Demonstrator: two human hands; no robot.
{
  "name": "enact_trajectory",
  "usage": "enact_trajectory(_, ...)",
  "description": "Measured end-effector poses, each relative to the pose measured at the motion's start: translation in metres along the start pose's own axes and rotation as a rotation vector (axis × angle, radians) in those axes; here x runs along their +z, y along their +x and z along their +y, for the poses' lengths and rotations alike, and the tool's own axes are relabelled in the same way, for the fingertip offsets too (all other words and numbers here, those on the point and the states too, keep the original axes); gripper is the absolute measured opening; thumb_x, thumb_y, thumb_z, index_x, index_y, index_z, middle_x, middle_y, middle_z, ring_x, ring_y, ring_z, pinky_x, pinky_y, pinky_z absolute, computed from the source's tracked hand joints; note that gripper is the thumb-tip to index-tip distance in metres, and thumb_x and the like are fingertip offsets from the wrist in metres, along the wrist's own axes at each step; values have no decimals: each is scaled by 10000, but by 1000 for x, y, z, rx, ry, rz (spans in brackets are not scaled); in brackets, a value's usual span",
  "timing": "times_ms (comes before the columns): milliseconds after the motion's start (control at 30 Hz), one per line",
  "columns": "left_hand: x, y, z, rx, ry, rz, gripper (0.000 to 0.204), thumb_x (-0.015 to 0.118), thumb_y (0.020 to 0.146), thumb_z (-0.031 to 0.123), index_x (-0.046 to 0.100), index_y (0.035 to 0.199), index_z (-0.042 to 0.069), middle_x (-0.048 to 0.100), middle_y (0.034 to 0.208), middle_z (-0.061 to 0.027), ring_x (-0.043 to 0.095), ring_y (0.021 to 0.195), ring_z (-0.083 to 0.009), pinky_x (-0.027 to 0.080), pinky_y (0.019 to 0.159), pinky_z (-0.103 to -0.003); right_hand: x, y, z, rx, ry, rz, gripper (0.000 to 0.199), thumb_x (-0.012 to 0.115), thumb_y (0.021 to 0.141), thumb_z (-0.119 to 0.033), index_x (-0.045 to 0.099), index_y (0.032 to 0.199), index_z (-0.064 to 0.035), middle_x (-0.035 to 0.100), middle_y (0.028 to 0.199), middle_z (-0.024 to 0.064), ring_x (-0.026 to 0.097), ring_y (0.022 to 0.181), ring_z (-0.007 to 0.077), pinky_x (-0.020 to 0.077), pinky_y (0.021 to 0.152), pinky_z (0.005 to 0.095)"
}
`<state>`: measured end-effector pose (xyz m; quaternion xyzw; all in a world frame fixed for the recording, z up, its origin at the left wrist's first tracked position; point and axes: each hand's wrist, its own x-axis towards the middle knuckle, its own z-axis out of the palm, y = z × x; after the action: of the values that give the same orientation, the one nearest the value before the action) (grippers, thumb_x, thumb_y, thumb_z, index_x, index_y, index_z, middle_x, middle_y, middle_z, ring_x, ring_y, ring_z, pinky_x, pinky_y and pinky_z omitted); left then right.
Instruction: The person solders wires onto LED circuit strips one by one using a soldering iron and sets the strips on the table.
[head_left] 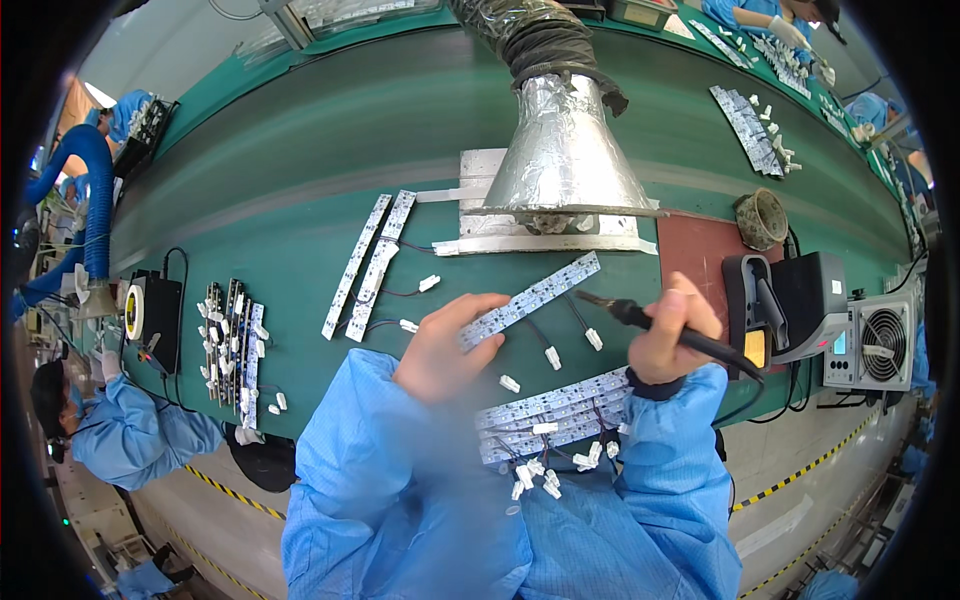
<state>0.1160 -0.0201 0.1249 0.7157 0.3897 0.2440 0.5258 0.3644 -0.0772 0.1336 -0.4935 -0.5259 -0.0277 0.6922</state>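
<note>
My left hand is closed on the near end of a narrow white circuit board strip, which slants up to the right. Short wires with white plug connectors hang from that strip. In my right hand is a soldering iron, its tip pointing left, close to the strip's wires; whether it touches them I cannot tell. Right in front of my body lies a stack of similar strips with several white connectors along its near edge. Two more strips lie side by side beyond my left hand.
A foil-covered fume hood stands beyond the strip. Right of my hand are a soldering station, a round pot and a fan unit. More strips stand at left. Co-workers in blue sit at left and far right.
</note>
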Motion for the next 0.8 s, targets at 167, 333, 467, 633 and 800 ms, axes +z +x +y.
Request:
enact_trajectory(167, 0, 0, 2, 0, 12, -8, 427, 698, 858, -7, 641, 1281, 19, 689, 1165, -140, 669, 1105, -296, 509, 968, -353, -21, 7, 18, 144, -89, 168, 360, 594, 1006, -141, 561, 681, 11, 549, 608, 27, 467, 550, 73, 361, 517, 253)
enact_trajectory(333, 0, 0, -1, 56, 43, -7, 411, 702, 890, -9, 626, 1294, -12, 701, 1125, -130, 673, 1032, -186, 529, 901, -311, -18, 7, 24, 156, -122, 128, 371, 590, 1012, -140, 555, 675, 11, 540, 591, 17, 463, 558, 68, 340, 511, 256)
enact_trajectory(467, 0, 0, 0, 18, 40, -9, 416, 701, 888, -13, 623, 1297, -18, 696, 1118, -124, 671, 1030, -177, 527, 892, -304, -15, 7, 21, 172, -124, 100, 391, 585, 1015, -132, 531, 654, 7, 533, 592, 15, 439, 558, 63, 327, 509, 259)
enact_trajectory(633, 0, 0, 1, 21, 34, -11, 416, 697, 888, -17, 621, 1296, -22, 692, 1115, -120, 670, 1030, -174, 526, 890, -302, -12, 6, 22, 170, -105, 86, 401, 595, 1011, -119, 507, 642, 11, 519, 589, 19, 428, 563, 68, 320, 520, 264)
enact_trajectory(800, 0, 0, 0, 29, 27, -12, 415, 694, 887, -20, 622, 1296, -22, 686, 1121, -120, 669, 1037, -176, 524, 896, -303, -11, 5, 23, 145, -109, 62, 404, 598, 1009, -108, 494, 642, 25, 520, 599, 36, 433, 581, 85, 324, 539, 275)
